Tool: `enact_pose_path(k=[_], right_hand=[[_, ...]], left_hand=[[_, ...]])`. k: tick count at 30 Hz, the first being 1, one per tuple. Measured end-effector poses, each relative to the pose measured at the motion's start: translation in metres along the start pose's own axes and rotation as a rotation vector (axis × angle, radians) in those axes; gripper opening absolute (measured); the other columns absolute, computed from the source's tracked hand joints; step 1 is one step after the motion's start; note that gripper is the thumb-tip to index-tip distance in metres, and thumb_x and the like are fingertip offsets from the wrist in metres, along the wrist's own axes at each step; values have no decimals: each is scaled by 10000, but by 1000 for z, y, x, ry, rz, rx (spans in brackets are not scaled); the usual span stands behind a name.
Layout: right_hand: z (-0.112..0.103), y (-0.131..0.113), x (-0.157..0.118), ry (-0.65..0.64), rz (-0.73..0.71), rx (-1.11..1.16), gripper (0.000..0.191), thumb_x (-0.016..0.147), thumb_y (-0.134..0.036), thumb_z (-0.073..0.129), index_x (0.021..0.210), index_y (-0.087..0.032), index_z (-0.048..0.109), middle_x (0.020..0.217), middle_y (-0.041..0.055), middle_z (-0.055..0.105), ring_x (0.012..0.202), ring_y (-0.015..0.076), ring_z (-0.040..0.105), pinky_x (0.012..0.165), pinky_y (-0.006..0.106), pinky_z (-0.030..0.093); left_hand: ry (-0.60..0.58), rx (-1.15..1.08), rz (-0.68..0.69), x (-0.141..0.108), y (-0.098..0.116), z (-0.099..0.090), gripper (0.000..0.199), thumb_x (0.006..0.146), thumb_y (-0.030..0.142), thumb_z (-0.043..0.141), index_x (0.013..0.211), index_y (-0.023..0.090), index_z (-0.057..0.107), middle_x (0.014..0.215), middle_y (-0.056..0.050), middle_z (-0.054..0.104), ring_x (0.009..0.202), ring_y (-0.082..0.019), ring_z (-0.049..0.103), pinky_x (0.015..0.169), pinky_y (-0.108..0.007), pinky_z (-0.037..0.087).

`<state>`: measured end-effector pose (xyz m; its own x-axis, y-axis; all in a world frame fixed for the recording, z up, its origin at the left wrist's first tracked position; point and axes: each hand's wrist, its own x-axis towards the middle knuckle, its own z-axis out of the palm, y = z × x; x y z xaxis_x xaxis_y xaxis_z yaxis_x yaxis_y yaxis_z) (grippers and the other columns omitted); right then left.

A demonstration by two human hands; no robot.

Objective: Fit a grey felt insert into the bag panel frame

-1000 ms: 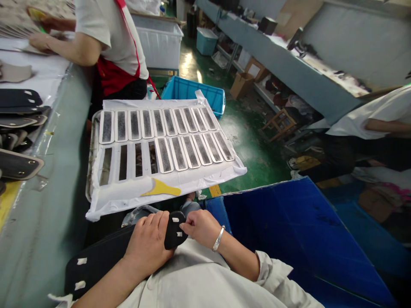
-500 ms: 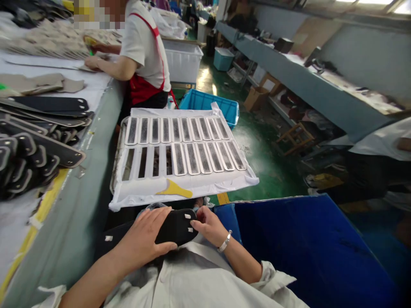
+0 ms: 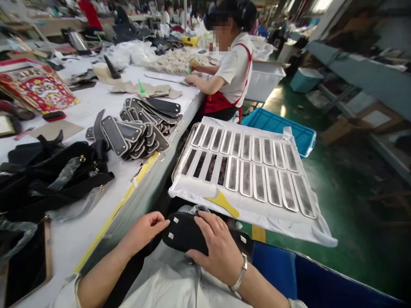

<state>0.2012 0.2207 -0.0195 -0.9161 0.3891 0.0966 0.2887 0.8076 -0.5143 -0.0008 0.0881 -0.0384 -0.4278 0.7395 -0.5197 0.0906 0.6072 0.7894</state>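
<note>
A long black bag base panel with rounded ends lies across my lap, with small pale metal tabs near its ends. My left hand is closed, thumb and forefinger pinching the panel's left end beside two tabs. Over its middle, my right hand grips the panel, fingers toward the far edge and thumb on the near side. Clear plastic shows just behind it. Beyond my hands, a white-covered rack holds two rows of grey, white-edged strips. A yellow scraper rests on its near edge.
On the table to my left lie a pile of studded dark panels and black bags. A co-worker in a red apron works farther along. A blue bin stands behind the rack; a dark blue container is at my right.
My view has swung left. My left hand has gone from lying across the panel to pinching its left end; my right hand has left the right end and now lies over the middle.
</note>
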Motion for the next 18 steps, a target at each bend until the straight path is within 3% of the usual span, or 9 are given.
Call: enact_pose_path(k=[6, 18], right_hand=[[34, -8, 37, -152, -28, 10, 789, 683, -550, 667, 1317, -149, 421, 1322, 115, 467, 1193, 290, 404, 1054, 451, 275], [36, -6, 41, -187, -52, 18, 776, 638, -464, 718, 1287, -129, 455, 1312, 132, 477, 1190, 292, 413, 1008, 449, 330]], left_hand=[[16, -35, -15, 2, 0, -6, 347, 732, 488, 572, 609, 171, 504, 512, 64, 421, 466, -90, 362, 448, -219, 275], [-36, -46, -10, 7, -8, -8, 276, 713, 409, 563, 590, 167, 508, 485, 77, 394, 451, -81, 316, 441, -212, 230]])
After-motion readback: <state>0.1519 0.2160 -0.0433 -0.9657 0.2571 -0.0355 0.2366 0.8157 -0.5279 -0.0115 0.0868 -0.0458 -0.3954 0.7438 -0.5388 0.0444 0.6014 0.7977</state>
